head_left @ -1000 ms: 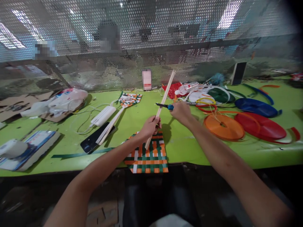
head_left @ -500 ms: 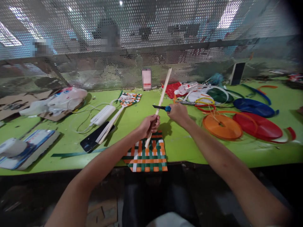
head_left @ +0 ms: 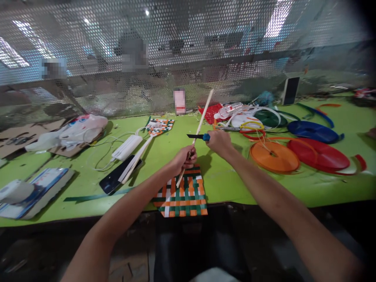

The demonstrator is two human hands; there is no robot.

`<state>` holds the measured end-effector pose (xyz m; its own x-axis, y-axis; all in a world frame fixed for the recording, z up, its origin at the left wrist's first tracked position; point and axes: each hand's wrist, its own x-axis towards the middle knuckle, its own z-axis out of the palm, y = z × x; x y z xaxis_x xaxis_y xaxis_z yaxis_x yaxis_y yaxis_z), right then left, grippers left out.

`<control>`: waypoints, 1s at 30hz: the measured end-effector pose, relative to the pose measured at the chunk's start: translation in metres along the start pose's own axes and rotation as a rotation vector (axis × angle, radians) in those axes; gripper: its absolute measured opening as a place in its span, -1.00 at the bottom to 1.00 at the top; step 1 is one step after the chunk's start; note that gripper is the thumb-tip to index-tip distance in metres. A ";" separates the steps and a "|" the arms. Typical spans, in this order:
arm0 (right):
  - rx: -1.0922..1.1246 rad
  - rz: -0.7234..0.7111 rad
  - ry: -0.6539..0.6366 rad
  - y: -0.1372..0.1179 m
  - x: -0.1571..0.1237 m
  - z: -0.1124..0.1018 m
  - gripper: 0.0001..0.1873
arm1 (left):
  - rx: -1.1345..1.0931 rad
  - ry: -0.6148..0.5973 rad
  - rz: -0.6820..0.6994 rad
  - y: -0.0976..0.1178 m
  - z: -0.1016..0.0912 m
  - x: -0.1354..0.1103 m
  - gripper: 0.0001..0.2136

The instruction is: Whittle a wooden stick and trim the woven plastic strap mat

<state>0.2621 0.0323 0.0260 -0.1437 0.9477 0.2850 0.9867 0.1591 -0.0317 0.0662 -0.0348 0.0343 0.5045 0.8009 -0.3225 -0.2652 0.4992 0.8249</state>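
Observation:
Closed around the lower part of a pale wooden stick (head_left: 205,113) is my left hand (head_left: 185,158); the stick slants up and away to the right. My right hand (head_left: 219,142) grips the blue handle of a utility knife (head_left: 198,136), its dark blade pointing left across the stick just above my left fingers. Below them, a woven mat (head_left: 185,196) of orange, green and white strips lies at the table's front edge, partly covered by my left hand and the stick's lower end. A smaller woven fan (head_left: 160,126) with a split pale handle lies further back left.
Rolls of orange strip (head_left: 274,156), red strip (head_left: 319,154) and blue strip (head_left: 313,132) lie right on the green table. Left are a white power bank (head_left: 127,147), a dark phone (head_left: 113,181) and a tissue pack (head_left: 49,182). A perforated screen (head_left: 96,86) stands behind.
The stick has turned slightly in my left hand, showing a narrower side. Both hands keep their holds, and the knife stays across the stick. The view has shifted a little.

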 end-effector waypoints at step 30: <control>-0.096 -0.034 0.355 0.035 0.030 0.014 -0.53 | -0.134 -0.033 -0.080 0.008 0.017 -0.004 -0.71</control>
<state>0.2916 0.0707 0.0203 -0.1579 0.7846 0.5995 0.9869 0.1463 0.0685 0.0761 -0.0392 0.0504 0.5546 0.7468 -0.3670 -0.3291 0.6020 0.7275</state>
